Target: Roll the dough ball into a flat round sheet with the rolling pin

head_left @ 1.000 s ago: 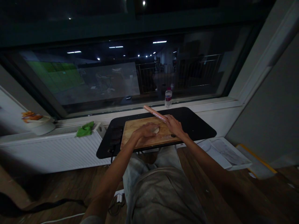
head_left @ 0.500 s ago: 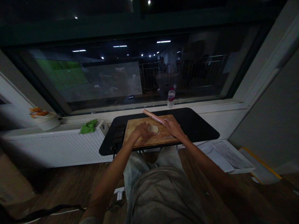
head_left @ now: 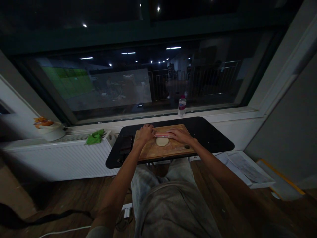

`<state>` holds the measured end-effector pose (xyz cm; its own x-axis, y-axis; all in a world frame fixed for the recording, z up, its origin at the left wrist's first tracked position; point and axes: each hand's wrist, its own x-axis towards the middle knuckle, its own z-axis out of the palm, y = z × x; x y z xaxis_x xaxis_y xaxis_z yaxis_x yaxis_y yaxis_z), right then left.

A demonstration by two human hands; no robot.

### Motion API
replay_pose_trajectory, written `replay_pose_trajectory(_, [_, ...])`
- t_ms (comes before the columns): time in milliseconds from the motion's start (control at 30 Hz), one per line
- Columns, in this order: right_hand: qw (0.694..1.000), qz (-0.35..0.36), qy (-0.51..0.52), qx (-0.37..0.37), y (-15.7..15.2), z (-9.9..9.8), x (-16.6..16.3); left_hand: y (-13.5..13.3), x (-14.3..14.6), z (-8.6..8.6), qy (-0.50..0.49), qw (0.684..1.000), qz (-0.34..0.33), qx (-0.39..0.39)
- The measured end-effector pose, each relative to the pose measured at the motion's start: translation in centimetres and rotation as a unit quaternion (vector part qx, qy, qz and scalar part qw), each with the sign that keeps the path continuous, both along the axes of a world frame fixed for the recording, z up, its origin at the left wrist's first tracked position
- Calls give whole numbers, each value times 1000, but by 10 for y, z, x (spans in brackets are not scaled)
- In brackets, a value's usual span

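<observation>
A wooden rolling pin (head_left: 163, 134) lies crosswise over the far edge of a flat round of pale dough (head_left: 162, 142). My left hand (head_left: 147, 132) is closed over the pin's left end, and my right hand (head_left: 180, 136) over its right end. Most of the near part of the dough shows in front of the pin. Both rest on a wooden cutting board (head_left: 153, 153), whose surface bears whitish marks. Under the board is a small black table (head_left: 210, 136) with rounded corners.
A water bottle (head_left: 182, 106) stands on the windowsill behind the table. A dark flat object (head_left: 126, 144) lies left of the board. Left of the table, a green cloth (head_left: 95, 137) and a white pot (head_left: 52, 131) sit on the radiator (head_left: 74, 162). An open white box (head_left: 247, 169) is at the right.
My left hand has left the dough and taken hold of the rolling pin's left end. The pin has turned from slanting to level and now lies on the dough.
</observation>
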<state>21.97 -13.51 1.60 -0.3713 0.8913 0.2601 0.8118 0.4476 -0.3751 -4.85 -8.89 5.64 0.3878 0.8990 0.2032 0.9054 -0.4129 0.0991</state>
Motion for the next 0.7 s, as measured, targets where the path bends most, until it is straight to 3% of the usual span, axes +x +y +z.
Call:
replay_pose_trajectory(167, [1000, -2, -6, -5, 5, 9, -4, 12, 5, -5, 34, 999, -14, -14])
replay_pose_trajectory(400, [984, -116, -137, 12, 13, 21, -16, 31, 10, -18, 9, 997, -62, -38])
replay_pose_trajectory(600, [979, -93, -183, 16, 26, 24, -18, 29, 6, -23, 34, 998, -23, -56])
replay_pose_trajectory(700, [978, -136, -155, -17, 37, 16, -20, 22, 10, -24, 43, 997, 18, -56])
